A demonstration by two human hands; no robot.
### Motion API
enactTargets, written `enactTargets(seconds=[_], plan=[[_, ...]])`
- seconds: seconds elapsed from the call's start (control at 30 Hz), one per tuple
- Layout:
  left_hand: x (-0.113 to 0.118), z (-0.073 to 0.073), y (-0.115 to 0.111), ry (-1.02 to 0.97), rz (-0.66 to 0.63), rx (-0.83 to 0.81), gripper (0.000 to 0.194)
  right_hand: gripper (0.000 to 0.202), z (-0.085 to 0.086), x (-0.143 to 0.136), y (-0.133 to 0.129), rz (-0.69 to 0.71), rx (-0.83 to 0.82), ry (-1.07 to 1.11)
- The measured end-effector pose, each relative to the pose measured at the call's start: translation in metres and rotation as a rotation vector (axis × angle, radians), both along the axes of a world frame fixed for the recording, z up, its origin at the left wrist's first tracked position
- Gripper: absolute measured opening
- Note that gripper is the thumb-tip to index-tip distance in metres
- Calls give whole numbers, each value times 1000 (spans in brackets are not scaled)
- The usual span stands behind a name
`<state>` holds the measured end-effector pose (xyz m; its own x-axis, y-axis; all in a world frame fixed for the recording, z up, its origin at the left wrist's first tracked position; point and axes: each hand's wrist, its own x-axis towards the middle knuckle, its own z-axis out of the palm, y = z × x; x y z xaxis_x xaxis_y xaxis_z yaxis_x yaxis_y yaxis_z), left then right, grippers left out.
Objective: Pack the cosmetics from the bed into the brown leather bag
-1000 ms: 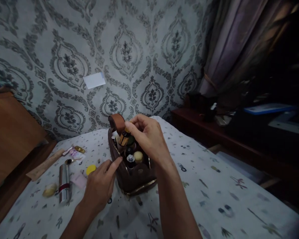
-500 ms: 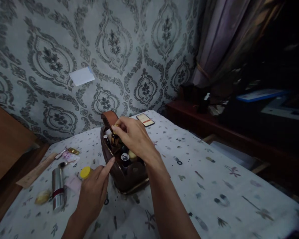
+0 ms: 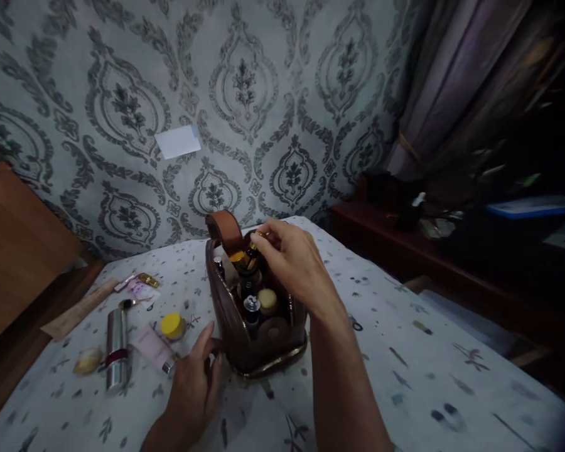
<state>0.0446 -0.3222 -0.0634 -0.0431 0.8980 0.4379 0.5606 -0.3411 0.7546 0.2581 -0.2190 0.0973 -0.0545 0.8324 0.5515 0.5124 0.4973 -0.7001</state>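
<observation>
The brown zippered cosmetic bag stands open on the bed, its tan handle raised at the back. Inside are a round beige-lidded jar, a dark bottle with a silvery cap and other small containers. Over the bag's far part, my right hand pinches a small dark amber bottle by its gold top. My left hand is open and holds nothing, low beside the bag's left side. Near it lie a pink tube and a yellow-lidded jar.
Farther left on the patterned sheet lie a silver cylinder with a red band, a yellowish rounded item, a long beige tube and a gold-coloured item. A dark red shelf runs along the right.
My right hand has shifted the amber bottle rightward within the bag's opening. The left hand has dropped from the bag's rim to its side. The view has turned slightly left.
</observation>
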Motion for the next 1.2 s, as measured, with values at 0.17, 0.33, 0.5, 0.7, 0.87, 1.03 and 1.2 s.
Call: enactTargets(seconds=[0.17,0.33,0.5,0.7,0.87,1.03,1.2], plan=[[0,-4,0,63,-52,45,45,17,-1,-4,0,-30,-7,-31],[-1,-4,2,175,-88,142,49,17,4,-9,0,-48,-62,-162],[-3,-3,6,361,-118,273,52,19,16,-13,14,-61,-91,-401],[-3,-6,8,361,-107,276,46,22,31,-20,41,38,-111,-612],[-3,-16,7,294,-83,222,43,22,35,-32,57,108,-111,-717],[3,-13,3,240,-13,140,40,22,29,-46,68,260,-112,-842],[0,-11,2,271,-47,123,42,25,24,-53,71,385,-164,-968]])
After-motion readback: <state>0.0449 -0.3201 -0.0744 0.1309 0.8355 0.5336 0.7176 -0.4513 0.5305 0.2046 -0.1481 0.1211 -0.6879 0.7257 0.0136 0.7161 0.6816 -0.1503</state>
